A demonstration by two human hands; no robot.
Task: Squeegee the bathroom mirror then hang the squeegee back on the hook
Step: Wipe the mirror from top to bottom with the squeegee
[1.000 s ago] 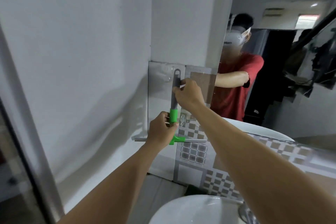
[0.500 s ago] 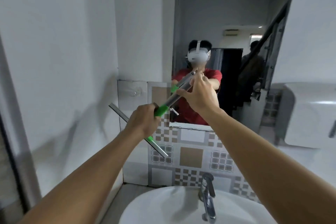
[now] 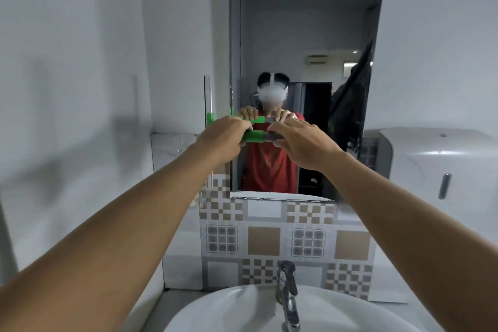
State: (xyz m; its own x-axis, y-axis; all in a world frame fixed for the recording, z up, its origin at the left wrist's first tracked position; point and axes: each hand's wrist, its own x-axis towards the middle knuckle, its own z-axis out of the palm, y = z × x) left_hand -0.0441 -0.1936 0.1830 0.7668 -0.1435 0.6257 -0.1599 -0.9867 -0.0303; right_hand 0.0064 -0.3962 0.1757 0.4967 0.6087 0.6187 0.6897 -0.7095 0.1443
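The green-and-grey plastic squeegee (image 3: 254,136) is held level before the rectangular wall mirror (image 3: 304,62), its blade upright at the mirror's left edge. The left hand (image 3: 222,140) is clenched round the green grip; the right hand (image 3: 303,143) pinches the grey end (fingertips hidden). Below, the white ceramic basin (image 3: 237,310) is seen holding nothing.

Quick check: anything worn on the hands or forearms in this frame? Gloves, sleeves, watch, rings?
Nothing worn. The left hand and right hand are bare, no gloves, and no watch or bracelet at the wrists; no ring shows. Both forearms are uncovered to the frame edge. The mirror reflection shows a red short-sleeved T-shirt.
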